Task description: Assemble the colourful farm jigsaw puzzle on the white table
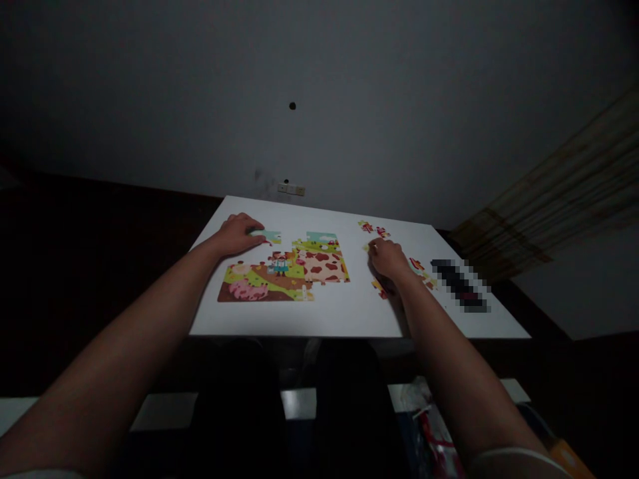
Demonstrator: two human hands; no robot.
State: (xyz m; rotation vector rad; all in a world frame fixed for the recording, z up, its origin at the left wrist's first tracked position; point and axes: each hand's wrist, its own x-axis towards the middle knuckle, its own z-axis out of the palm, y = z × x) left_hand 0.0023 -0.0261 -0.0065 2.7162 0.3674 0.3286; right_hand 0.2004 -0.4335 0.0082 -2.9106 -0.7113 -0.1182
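Dim room, plain grey wall (150,100) ahead, with a wall switch plate (291,189) low down near the far edge of the bench and a striped curtain (549,193) hanging at right. White bench (349,316) fills the lower middle of the view, seen from above, both forearms reaching onto it from the near side.

Main item: a partly built cartoon jigsaw puzzle (319,263), flat on the bench, left of centre. The joined part shows a farm-style scene with a small figure in blue overalls, a pink animal shape and a red-spotted cow pattern. Its outline is ragged, with gaps along the top edge.

Left hand (237,234) is at the top left of the puzzle, palm down, fingers reaching over a pale blue sky piece (268,236). Touching it, but grip not clearly closed; cannot tell if it is holding the piece or just pressing it.

Right hand (387,259) is on the bench right of the puzzle, fingers curled down among loose pieces. Grip looks partly closed; cannot tell if anything is inside it.

Loose pieces lie apart from the puzzle: a pair (373,228) above the right hand, one (378,288) below it, others (418,266) to its right. Pixelated, unreadable object (459,286) near the bench's right edge.
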